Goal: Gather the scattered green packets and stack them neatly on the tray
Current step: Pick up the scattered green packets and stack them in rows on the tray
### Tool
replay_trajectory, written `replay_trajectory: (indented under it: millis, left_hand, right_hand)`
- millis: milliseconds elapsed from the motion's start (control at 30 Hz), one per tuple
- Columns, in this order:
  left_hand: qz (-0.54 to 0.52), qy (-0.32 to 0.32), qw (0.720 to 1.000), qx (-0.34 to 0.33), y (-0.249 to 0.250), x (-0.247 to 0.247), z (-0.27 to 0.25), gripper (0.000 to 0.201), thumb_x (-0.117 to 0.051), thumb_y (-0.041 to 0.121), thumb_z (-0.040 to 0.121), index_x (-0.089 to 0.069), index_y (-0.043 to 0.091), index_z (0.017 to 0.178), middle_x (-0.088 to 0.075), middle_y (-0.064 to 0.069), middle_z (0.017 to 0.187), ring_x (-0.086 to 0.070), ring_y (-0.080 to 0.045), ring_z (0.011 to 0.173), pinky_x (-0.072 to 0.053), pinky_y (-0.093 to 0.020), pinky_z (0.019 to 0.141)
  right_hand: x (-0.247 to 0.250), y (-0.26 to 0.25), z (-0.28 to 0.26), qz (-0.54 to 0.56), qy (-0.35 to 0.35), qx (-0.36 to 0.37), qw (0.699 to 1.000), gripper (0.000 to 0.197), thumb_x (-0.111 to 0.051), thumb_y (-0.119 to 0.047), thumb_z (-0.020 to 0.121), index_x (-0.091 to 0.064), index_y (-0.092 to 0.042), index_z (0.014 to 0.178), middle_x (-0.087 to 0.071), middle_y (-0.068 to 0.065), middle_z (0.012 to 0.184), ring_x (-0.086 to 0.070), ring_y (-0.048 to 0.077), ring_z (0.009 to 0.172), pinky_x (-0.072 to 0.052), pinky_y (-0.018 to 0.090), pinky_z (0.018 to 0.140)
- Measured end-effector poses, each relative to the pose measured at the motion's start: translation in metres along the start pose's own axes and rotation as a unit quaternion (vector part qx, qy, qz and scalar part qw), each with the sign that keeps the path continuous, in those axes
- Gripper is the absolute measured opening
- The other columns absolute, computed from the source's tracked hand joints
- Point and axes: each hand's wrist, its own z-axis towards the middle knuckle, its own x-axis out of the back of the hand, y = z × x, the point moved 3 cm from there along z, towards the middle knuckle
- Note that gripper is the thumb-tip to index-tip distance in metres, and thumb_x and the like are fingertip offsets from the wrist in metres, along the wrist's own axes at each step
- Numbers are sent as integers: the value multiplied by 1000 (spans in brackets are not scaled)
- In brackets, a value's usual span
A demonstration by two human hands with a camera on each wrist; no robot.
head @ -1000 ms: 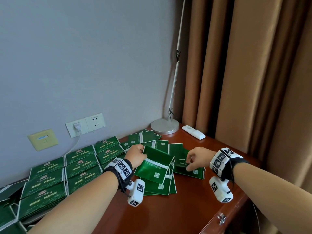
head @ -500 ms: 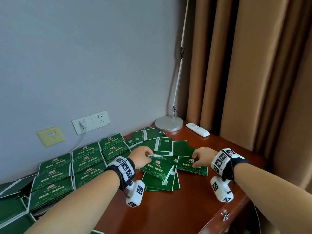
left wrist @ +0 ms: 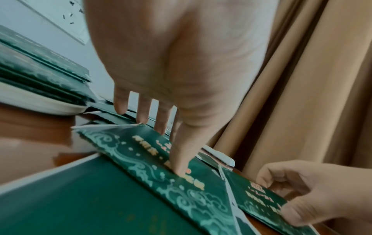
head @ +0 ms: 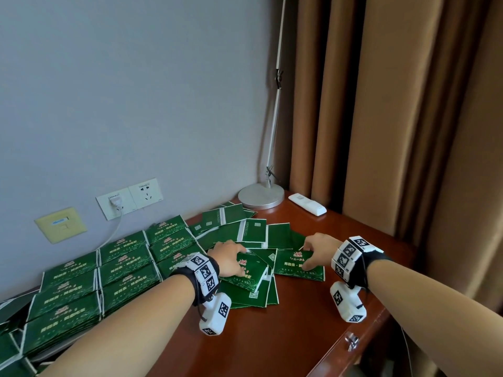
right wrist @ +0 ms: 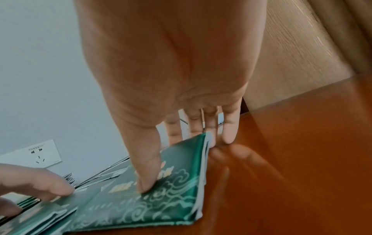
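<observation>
1. The left hand (head: 230, 258) rested on a loose pile of green packets (head: 246, 284) on the wooden counter (head: 272, 336). Its thumb pressed the printed face of the top packet (left wrist: 153, 160) while its fingers (left wrist: 142, 111) curled over that packet's far edge, pinching it.
2. The right hand (head: 318, 250) lay just to the right of the left hand, apart from it. It pinched a second printed packet (head: 298, 266), thumb on the top face and fingers (right wrist: 229, 127) tucked at the far edge, where they touched the counter.
3. The two held packets lay side by side, their near corners overlapping.
4. More scattered packets (head: 253, 229) lay beyond both hands, several face down and overlapping one another.
5. Left of the left hand, stacked packets (head: 122, 265) stood in tidy rows on a white tray (left wrist: 50, 105), whose rim showed only in the left wrist view.
6. Beyond the right hand stood a lamp base (head: 261, 195) with a white remote (head: 307, 204) beside it, near brown curtains (head: 394, 118).
7. On the wall beyond the left hand were white sockets (head: 130, 197), one with a plug in it, and a yellow plate (head: 61, 224).
</observation>
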Motion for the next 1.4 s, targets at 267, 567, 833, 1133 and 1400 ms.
replay_trajectory:
  millis: [267,567,833,1133,1400]
  left_hand:
    - [34,20,999,14,-1,2,-10,56,-75,42,82,-54,31,133,-41,2,145,-34,-26,137,-34,-48,111]
    - [27,70,997,11,-4,8,-28,40,-77,39,79,-48,30,105,-58,9,98,-54,-19,98,-40,-43,99]
    - [-83,86,993,12,-17,25,-48,40,-61,-5,80,-51,29,98,-58,3,108,-62,-16,90,-48,-27,68]
    - [-246,134,959,49,-57,43,-61,38,-73,-1,81,-62,15,114,-55,-9,134,-59,-23,114,-50,-36,99]
    - [-322,248,909,91,-131,67,-72,25,-68,-3,84,-63,16,99,-60,-8,126,-60,-18,92,-44,-19,66]
  right_hand:
    - [2,-1,-4,32,11,4,999,51,-82,-34,72,-53,-22,113,-59,-6,111,-58,12,98,-51,27,83]
    - [12,-5,-11,32,29,1,999,39,-58,2,83,-54,-30,105,-57,-3,119,-62,14,92,-55,25,69]
    - [26,-27,-15,90,77,15,993,47,-46,8,82,-57,-33,102,-61,-4,108,-64,15,86,-59,28,67]
    - [37,-80,-4,165,141,65,974,51,-47,9,85,-60,-37,103,-66,-3,105,-63,10,76,-49,20,55]
    - [27,-134,37,224,154,97,957,40,-56,1,88,-59,-22,120,-63,3,104,-54,8,54,-36,14,40]
